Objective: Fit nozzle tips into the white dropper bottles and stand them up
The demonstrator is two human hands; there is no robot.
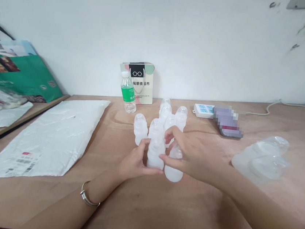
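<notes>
Both of my hands are closed on one translucent white plastic bottle (156, 153) with a wavy, ridged body, upright at the near side of a cluster. My left hand (134, 161) wraps its left side and base, thumb across the front. From the right, my right hand (185, 151) pinches it with thumb and curled index finger; its other fingers are partly hidden. Several similar bottles with clear domed tops stand close around, among them a left bottle (140, 129) and a back one (181, 115). Below my right hand is a near-right bottle (173, 170).
More clear-topped bottles (264, 160) sit at the right. Behind are a water bottle (128, 94), a paper bag (146, 88), a power strip (203, 110) and a phone (227, 121). A white mailing bag (56, 133) lies left, near a green bag (32, 77).
</notes>
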